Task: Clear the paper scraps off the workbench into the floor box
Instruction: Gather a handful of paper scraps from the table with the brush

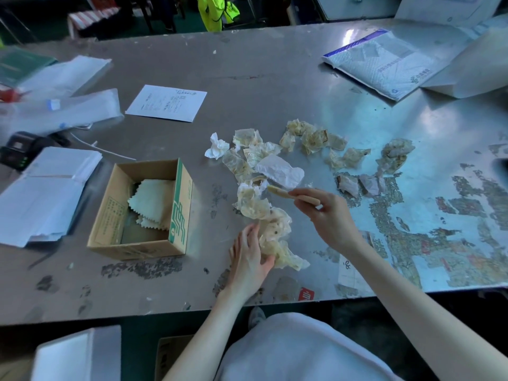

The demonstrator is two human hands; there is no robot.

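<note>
Across the grey metal tabletop (275, 78), scuffed and patched with stuck-on paper residue at the right, crumpled paper scraps (277, 160) lie scattered mid-surface, yellowish and translucent, some white. Beyond the far edge the room goes dark and hard to read. An open cardboard box (143, 213) sits left of the scraps. The left hand (247, 259) lies spread, fingers pressing a wad of scraps near the front edge. The right hand (327, 213) pinches a pale flat scraper (291, 194), its tip touching the scraps.
</note>
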